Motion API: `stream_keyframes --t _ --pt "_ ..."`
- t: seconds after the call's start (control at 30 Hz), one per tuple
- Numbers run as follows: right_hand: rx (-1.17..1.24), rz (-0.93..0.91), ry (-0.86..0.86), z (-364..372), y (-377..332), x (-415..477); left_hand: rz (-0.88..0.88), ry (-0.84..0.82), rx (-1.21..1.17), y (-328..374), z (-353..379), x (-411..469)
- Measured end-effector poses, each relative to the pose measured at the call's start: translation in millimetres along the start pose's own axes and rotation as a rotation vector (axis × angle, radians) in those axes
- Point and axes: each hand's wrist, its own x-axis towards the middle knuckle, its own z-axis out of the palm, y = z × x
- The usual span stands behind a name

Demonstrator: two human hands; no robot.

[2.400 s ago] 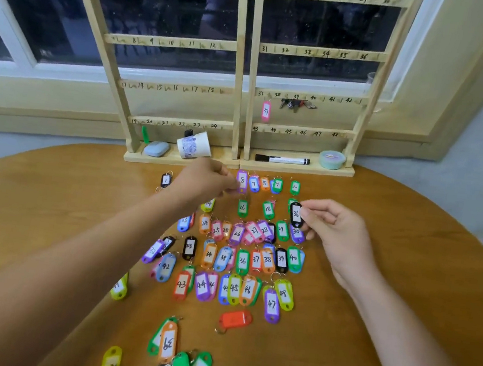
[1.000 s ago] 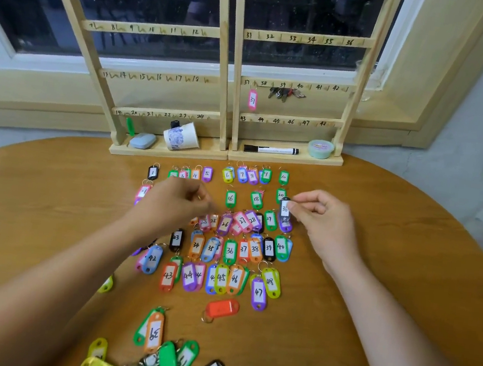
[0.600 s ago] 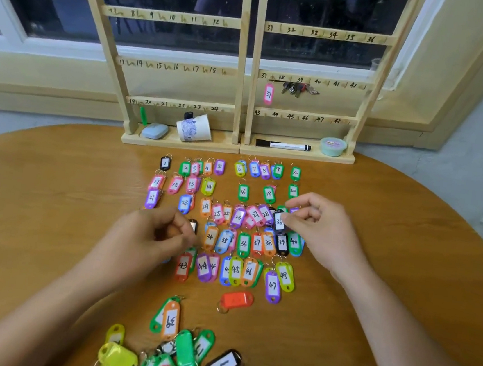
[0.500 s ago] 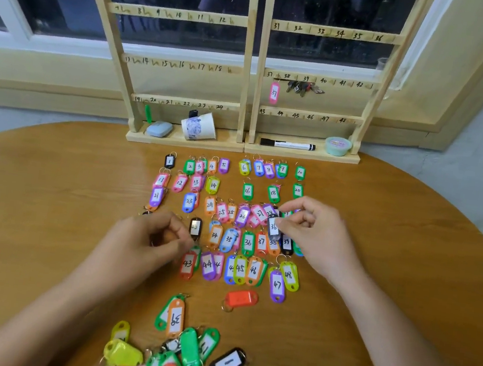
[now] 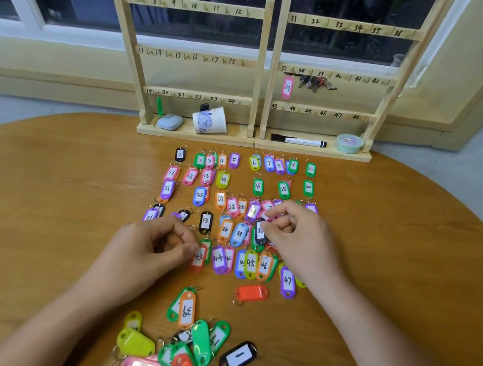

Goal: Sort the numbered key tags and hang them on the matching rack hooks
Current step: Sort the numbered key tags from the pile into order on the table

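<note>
Black tag 36 (image 5: 260, 232) pinched; right hand (image 5: 300, 241) palm-down.

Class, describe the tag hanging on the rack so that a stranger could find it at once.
Find the wooden rack at the far edge of the table, then the right panel's rail numbered 37 to 42. At that rail's left end hangs a pink tag marked 37, beside a bunch of keys; it is the only tag seen hanging.

The wooden rack (image 5: 260, 78) has rails handwritten 8–12, 14–18, 19–24, 31–36, 37–42 and 43–48, a pink tag (image 5: 287, 88) hanging there reads 37, rows of tags (image 5: 258, 186) on the tabletop (image 5: 50, 190) run 1 to 47, and the black tag (image 5: 260, 232) pinched by the right hand (image 5: 297, 238) reads 36
</note>
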Motion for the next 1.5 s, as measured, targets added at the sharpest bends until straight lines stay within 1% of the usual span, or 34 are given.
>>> stream_keyframes --t 0.13,0.47,0.57,0.73,0.8,0.9,1.0,1.07,1.17,1.3,1.4,1.5 --pt "-0.050 -0.023 -0.017 2 2 -2 0.006 -0.008 -0.002 -2 -1 -2" --pt "-0.038 -0.131 -0.064 -21 -6 -14 0.006 -0.046 0.009 2 -8 -18" --pt "-0.033 -0.180 -0.142 -24 -17 -35 0.040 -0.065 0.055 1 -13 -29" --pt "-0.179 -0.324 -0.343 -14 -24 -74 0.055 -0.103 0.119 -2 -27 -51" --pt "-0.250 -0.365 -0.382 -13 -22 -83 0.063 -0.115 0.140 -5 -33 -61" --pt "-0.383 -0.421 -0.345 -15 -16 -91 0.090 -0.124 0.188 -11 -40 -76" --pt "-0.497 -0.432 -0.330 -20 -12 -96 0.099 -0.166 0.207 -17 -46 -86" --pt "-0.542 -0.445 -0.326 -21 -11 -98 0.097 -0.188 0.201 -20 -48 -89" --pt "-0.578 -0.464 -0.301 -22 -12 -99 0.122 -0.166 0.228 -18 -43 -86" --pt "-0.616 -0.529 -0.295 -23 -14 -98 0.244 -0.180 0.295 -6 -31 -73" --pt "-0.624 -0.595 -0.293 -23 -13 -97 0.355 -0.245 0.370 -2 -26 -59" --pt "-0.640 -0.646 -0.291 -23 -14 -97 0.411 -0.308 0.455 -1 -24 -44"
